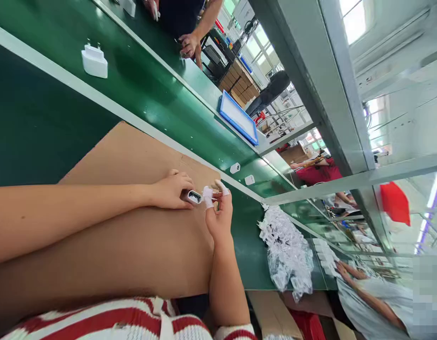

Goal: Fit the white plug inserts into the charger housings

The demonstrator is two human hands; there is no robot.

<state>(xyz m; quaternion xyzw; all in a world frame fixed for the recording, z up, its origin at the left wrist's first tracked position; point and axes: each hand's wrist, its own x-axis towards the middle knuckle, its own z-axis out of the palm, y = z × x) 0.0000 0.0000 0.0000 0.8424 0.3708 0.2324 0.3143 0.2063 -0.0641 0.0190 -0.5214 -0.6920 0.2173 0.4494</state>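
My left hand rests over the brown cardboard sheet, fingers closed around a white charger housing. The housing's open end faces right, and its dark hollow inside shows. Just to the right, my right hand pinches a small white part with thin prongs, close to that open end but apart from it. White finger cots cover its thumb and a fingertip. The details of the small part are partly hidden by the fingers.
A white plug charger and two small white housings lie on the green conveyor belt. Clear plastic bags of white parts are piled at the right. A blue-rimmed tray and co-workers' hands are across the belt.
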